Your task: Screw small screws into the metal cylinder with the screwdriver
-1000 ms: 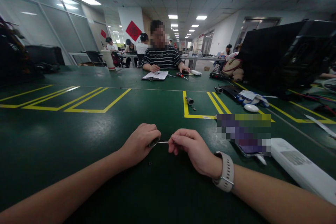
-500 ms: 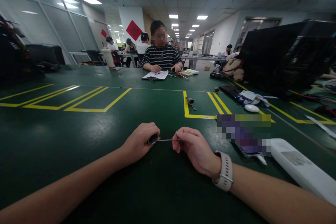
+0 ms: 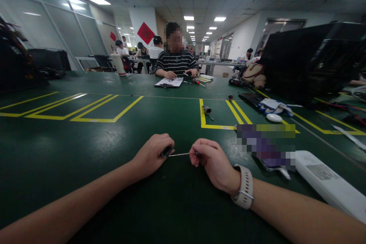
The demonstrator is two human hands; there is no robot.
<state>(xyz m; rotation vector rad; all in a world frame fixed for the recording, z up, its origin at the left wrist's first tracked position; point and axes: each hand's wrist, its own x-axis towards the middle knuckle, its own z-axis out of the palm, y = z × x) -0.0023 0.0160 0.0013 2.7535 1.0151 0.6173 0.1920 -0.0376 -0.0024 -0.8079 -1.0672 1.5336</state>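
Observation:
My left hand (image 3: 153, 155) is curled into a fist around a small dark cylindrical part (image 3: 166, 151) just above the green table (image 3: 85, 141). A thin metal rod (image 3: 179, 154) sticks out of that part toward the right. My right hand (image 3: 213, 164) pinches the rod's other end with closed fingers; a pale watch sits on that wrist. A tiny dark screw (image 3: 164, 177) lies on the table below my left hand.
A white remote-like device (image 3: 328, 183) and a phone lie at right. A small metal cylinder (image 3: 206, 109) sits inside yellow floor-style markings. Gloves (image 3: 273, 105), a white mouse (image 3: 273, 117) and black equipment (image 3: 311, 61) are farther right. A person in a striped shirt (image 3: 175, 63) sits opposite with papers and tools.
My right hand has drawn a little to the right, baring more of the rod between my hands. The person opposite has shifted their hands.

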